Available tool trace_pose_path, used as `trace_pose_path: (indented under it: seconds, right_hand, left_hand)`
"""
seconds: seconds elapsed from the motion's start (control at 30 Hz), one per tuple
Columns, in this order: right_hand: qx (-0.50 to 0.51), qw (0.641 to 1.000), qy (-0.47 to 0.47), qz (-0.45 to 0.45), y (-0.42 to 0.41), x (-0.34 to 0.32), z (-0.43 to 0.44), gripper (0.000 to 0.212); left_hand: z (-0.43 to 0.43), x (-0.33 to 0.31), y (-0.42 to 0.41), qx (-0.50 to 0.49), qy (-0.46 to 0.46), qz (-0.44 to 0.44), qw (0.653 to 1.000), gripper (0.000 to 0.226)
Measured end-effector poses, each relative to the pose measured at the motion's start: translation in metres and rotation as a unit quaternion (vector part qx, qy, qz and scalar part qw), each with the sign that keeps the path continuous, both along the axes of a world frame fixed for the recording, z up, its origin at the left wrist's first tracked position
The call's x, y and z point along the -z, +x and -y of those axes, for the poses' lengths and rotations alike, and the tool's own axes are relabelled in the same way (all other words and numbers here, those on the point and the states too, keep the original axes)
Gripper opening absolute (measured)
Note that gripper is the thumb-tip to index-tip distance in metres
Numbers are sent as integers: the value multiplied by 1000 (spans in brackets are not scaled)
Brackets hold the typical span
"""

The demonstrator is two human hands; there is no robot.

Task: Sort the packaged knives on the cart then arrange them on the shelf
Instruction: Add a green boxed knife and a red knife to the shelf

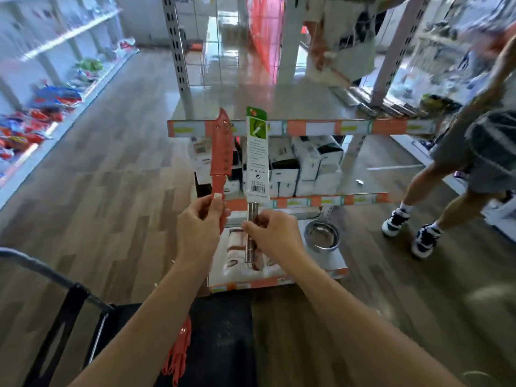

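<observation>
My left hand (199, 219) grips the handle of a red sheathed knife (222, 146), held upright in front of the shelf. Beside it, my right hand (275, 231) grips the steel handle of a knife in a green and white card sleeve (257, 155), also upright. The two knives stand side by side, a little apart. Below my arms lies the black deck of the cart (223, 339), with more red knives (180, 350) on it. The shelf unit (315, 127) stands straight ahead, and its top board is mostly bare on the left.
The lower shelf holds white boxes (304, 166); a steel bowl (321, 236) sits on the bottom board. A person in shorts and sneakers (460, 169) stands at the right. The cart's handle (58, 286) is at lower left. Stocked shelves (42, 101) line the left wall.
</observation>
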State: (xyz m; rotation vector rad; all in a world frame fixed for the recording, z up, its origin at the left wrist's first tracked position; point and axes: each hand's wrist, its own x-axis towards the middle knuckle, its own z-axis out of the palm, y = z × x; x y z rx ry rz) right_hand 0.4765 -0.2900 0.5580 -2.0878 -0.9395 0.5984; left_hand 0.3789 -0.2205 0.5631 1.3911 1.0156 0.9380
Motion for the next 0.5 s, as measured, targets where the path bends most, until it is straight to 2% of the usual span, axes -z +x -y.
trace_pose_path:
  seconds: [0.23,0.33,0.5]
  right_hand:
    - [-25,998,-3,57,73,-48,40,32]
    - [-14,999,1,46,103,-58,43,34]
    - [3,997,-1,82,154,-63,33,32]
  left_hand:
    - [41,-35,77,14,-57,60,996,21]
    - [45,-41,107,21,-84,83,993,23]
    - [33,-45,157,39,-74,89,993,18]
